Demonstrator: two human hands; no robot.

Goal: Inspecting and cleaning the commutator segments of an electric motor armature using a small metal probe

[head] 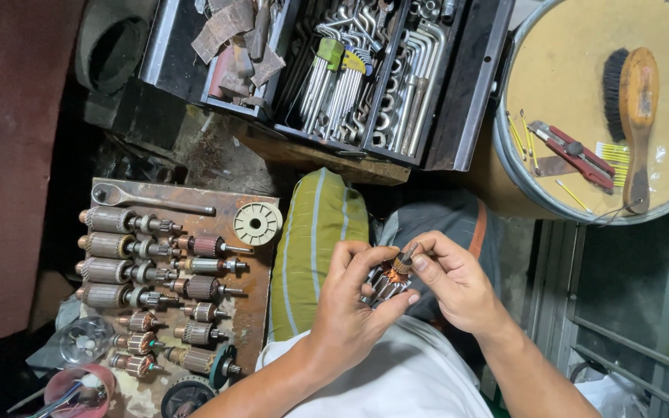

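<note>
We look down at a dark, messy workshop floor. A rusty metal plate [253, 310] lies on our left with rows of small motor parts on it. Above it a black toolbox [458, 101] sits open, full of shiny wrenches. On our right a round drum [528, 193] has a tan top, and a wooden brush [638, 116] rests there. A green striped cushion [315, 240] lies in the middle.

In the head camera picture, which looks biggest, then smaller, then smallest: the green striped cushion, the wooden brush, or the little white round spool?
1. Green striped cushion, clearly the biggest.
2. Wooden brush, long but narrow.
3. White spool, the smallest.
Their distances from the camera differ, so real sizes may vary somewhat.
</note>
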